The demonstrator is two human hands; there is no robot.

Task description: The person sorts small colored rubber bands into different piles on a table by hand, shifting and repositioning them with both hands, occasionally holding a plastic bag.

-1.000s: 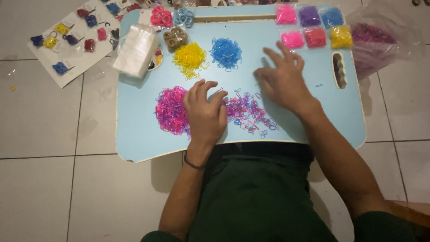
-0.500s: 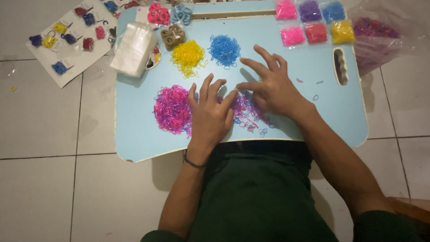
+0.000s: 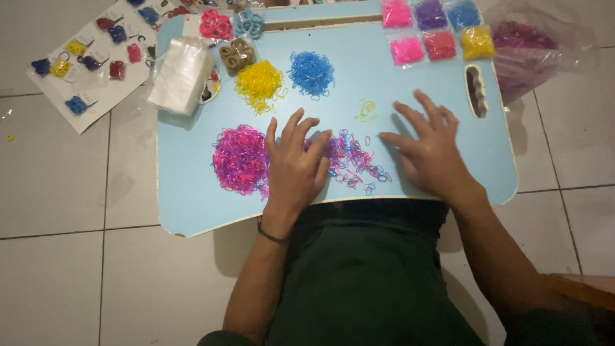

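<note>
Blue lap table [image 3: 192, 192] on tiled floor, bagged bands [image 3: 442, 29] at back — left hand [image 3: 296, 168], right hand [image 3: 430, 154] spread flat, holding nothing, by loose pink-purple bands [image 3: 240, 159]

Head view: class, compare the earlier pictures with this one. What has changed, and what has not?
The right hand has slid right, off the pink-purple bands, now uncovered and strung out between both hands. The left hand stays flat beside the big pink heap. The yellow pile and blue pile are unmoved.

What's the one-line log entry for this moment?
left hand: flat on pink-purple bands | right hand: flat on blue tray | nothing gripped
</note>
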